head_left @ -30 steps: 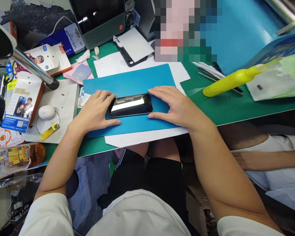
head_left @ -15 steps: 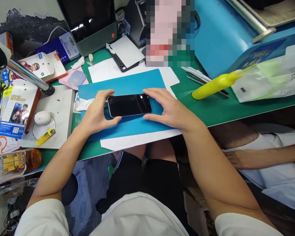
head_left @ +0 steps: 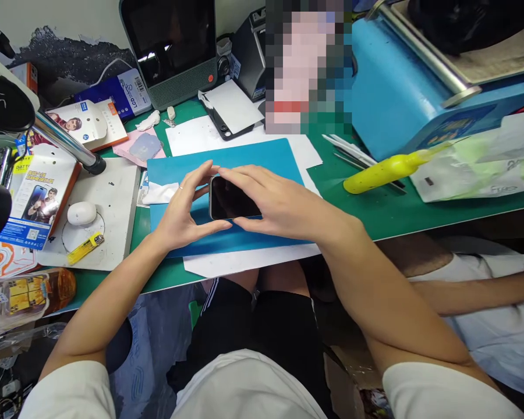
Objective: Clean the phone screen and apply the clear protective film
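A smartphone with a dark screen lies lengthwise over a blue mat, screen facing up. At its left end, my left hand curves round it, fingers by the far edge and thumb along the near edge. Reaching across from the right, my right hand grips the phone by its two long edges. The right fingers and palm hide the phone's right part. Fingertips of both hands come close together at the far left corner. A crumpled white tissue rests by my left hand.
A yellow bottle lies right of the mat, before a blue machine. Behind are a phone frame with a white card and a screen device. Boxes, a lighter and a lamp pole crowd the left. Another person's arm is at right.
My right hand has slid left along the phone, from its right end to over its middle. My left hand stays around the left end. The camera view has shifted slightly.
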Tool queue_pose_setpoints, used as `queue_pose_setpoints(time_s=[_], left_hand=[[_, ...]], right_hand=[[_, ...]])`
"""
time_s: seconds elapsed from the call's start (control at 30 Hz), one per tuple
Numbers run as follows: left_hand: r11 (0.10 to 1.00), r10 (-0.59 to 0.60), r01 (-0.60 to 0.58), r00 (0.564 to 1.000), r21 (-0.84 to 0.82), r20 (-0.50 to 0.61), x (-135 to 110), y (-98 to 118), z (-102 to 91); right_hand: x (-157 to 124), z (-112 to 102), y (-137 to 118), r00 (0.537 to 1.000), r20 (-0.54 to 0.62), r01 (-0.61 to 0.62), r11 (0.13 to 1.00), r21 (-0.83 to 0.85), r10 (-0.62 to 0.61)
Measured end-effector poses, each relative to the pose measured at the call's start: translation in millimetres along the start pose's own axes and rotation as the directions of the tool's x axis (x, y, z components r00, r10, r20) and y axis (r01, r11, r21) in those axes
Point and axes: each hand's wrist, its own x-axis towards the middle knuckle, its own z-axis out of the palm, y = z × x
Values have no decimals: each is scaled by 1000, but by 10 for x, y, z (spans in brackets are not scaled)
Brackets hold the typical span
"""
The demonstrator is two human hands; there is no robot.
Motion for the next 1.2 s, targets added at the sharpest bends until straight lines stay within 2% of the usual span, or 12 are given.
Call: queue_pose_setpoints(time_s=[0.17, 0.3, 0.5, 0.57, 0.77, 1.2], left_hand=[[992, 112, -116, 991, 55, 78, 45, -56, -18], [972, 189, -191, 982, 140, 27, 59, -59, 4], [950, 250, -241, 968, 201, -21, 67, -50, 29], [948, 244, -234, 970, 216, -20, 68, -64, 29], [965, 122, -116, 992, 233, -14, 62, -98, 17], [950, 107, -93, 994, 299, -30, 65, -129, 15]], right_hand=[[-59, 28, -39, 998, -52, 37, 999, -4, -37], [-82, 27, -93, 998, -45, 38, 999, -7, -38], [-105, 91, -201, 999, -51, 3, 999, -33, -5], [-108, 105, -242, 998, -55, -14, 1000, -27, 12], [-45, 89, -359, 996, -41, -83, 995, -52, 81], [59, 3, -278, 999, 1, -39, 997, -74, 39]])
